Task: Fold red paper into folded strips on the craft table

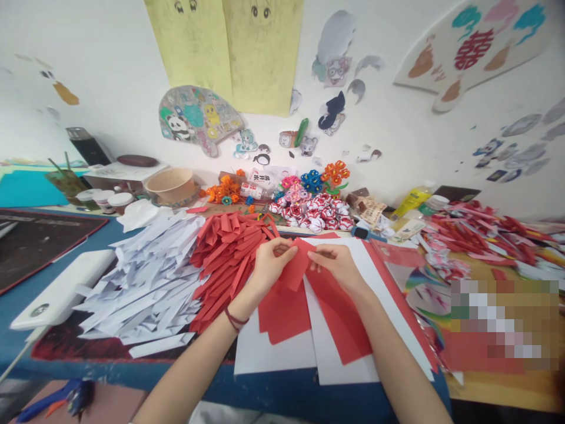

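Matte red paper piece [301,268], flat, straight-edged, raised between both hands above smooth red sheets [285,315] and white sheets [265,356]. Left hand [273,260] pinches its left edge, right hand [336,266] its right. Left of them I see heaped folded strips, red [225,253] and white [145,282].

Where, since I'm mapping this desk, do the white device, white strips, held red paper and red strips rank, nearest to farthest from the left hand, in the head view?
1. Held red paper: gripped by the left hand.
2. Red strips: just left of the hand.
3. White strips: farther left.
4. White device: farthest left, past the white strips.
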`<state>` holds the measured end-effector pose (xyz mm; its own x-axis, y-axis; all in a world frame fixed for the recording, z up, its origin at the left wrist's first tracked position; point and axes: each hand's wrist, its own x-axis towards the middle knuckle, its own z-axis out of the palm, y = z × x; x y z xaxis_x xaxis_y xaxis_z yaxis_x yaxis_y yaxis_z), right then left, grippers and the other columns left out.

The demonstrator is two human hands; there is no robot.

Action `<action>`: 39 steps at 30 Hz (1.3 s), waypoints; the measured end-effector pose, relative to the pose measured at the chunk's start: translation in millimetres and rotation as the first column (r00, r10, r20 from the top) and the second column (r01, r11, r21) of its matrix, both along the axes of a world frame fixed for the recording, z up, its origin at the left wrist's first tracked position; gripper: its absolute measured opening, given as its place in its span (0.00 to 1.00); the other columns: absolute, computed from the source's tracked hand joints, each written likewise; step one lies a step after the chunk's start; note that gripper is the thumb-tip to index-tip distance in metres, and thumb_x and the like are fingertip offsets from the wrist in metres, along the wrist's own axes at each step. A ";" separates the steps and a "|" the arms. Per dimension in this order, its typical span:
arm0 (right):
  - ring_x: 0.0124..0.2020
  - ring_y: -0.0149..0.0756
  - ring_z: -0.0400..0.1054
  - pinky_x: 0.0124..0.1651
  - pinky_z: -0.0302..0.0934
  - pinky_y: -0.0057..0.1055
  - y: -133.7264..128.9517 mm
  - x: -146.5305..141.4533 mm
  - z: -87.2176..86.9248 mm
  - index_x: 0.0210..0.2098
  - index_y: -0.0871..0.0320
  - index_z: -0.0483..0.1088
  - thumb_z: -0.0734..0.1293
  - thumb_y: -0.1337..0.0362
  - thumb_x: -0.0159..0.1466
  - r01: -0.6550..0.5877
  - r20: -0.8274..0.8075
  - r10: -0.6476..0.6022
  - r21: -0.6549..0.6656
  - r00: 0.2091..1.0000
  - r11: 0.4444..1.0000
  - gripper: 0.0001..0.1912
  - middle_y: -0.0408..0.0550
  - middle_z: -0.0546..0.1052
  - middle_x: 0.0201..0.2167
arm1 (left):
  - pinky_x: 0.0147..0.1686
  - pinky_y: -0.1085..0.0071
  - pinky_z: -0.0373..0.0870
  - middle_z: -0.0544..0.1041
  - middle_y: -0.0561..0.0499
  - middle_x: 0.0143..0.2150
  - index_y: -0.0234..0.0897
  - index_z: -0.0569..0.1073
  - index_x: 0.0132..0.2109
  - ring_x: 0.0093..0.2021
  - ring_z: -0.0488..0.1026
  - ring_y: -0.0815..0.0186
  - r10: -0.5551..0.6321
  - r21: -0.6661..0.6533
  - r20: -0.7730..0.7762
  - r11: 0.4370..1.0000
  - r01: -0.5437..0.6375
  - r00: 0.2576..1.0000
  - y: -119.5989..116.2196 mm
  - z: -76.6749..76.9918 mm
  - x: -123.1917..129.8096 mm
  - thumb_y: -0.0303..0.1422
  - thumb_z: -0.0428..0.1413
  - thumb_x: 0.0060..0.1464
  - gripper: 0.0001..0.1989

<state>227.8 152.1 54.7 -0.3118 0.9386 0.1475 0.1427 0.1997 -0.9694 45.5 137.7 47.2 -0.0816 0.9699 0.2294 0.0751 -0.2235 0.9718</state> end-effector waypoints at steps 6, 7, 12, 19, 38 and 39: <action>0.23 0.32 0.67 0.28 0.61 0.29 -0.9 1.2 2.4 0.26 0.60 0.74 0.69 0.55 0.58 -0.024 0.000 0.024 0.011 1.000 1.000 0.13 0.45 0.75 0.20 | 0.33 0.74 0.68 0.78 0.49 0.31 0.33 0.76 0.34 0.30 0.73 0.68 0.002 -0.001 0.011 1.000 -0.002 1.000 -1.0 0.2 0.7 0.36 0.60 0.48 0.09; 0.23 0.32 0.67 0.28 0.61 0.29 -1.1 1.2 2.7 0.26 0.59 0.74 0.69 0.55 0.58 -0.027 -0.007 0.027 0.010 1.000 1.000 0.13 0.45 0.75 0.20 | 0.33 0.74 0.68 0.78 0.48 0.31 0.33 0.76 0.34 0.30 0.73 0.68 0.002 -0.001 0.012 1.000 -0.002 1.000 -1.2 0.3 0.8 0.36 0.60 0.48 0.09; 0.22 0.32 0.67 0.28 0.60 0.28 -0.9 0.7 2.3 0.26 0.59 0.74 0.69 0.55 0.58 -0.025 -0.020 0.025 0.009 0.999 1.000 0.13 0.45 0.75 0.20 | 0.33 0.74 0.68 0.78 0.48 0.31 0.33 0.76 0.34 0.30 0.73 0.68 -0.003 -0.002 0.020 1.000 0.003 1.000 -1.1 -0.1 0.9 0.35 0.61 0.48 0.09; 0.19 0.31 0.66 0.25 0.58 0.28 -1.2 2.5 3.9 0.24 0.60 0.73 0.70 0.55 0.57 -0.017 -0.031 0.017 -0.006 0.999 1.000 0.14 0.45 0.75 0.18 | 0.32 0.74 0.67 0.77 0.49 0.29 0.33 0.76 0.34 0.29 0.72 0.68 -0.039 -0.012 0.023 0.999 0.039 0.999 -2.2 3.3 0.9 0.36 0.61 0.47 0.10; 0.18 0.28 0.63 0.22 0.55 0.26 -5.5 -0.6 6.3 0.23 0.60 0.73 0.71 0.54 0.56 -0.145 -0.020 0.144 -0.098 0.989 0.985 0.15 0.43 0.72 0.16 | 0.27 0.76 0.60 0.71 0.54 0.24 0.35 0.72 0.28 0.25 0.65 0.71 0.051 0.135 -0.075 0.990 -0.040 0.996 -12.0 13.1 1.0 0.38 0.56 0.54 0.12; 0.18 0.28 0.63 0.22 0.55 0.26 -5.3 -1.1 6.0 0.23 0.60 0.73 0.71 0.54 0.56 -0.143 -0.018 0.142 -0.100 0.990 0.985 0.15 0.43 0.72 0.16 | 0.27 0.76 0.60 0.70 0.55 0.23 0.35 0.71 0.27 0.24 0.64 0.71 0.064 0.143 -0.088 0.988 -0.051 0.994 -12.7 13.7 1.0 0.39 0.55 0.54 0.13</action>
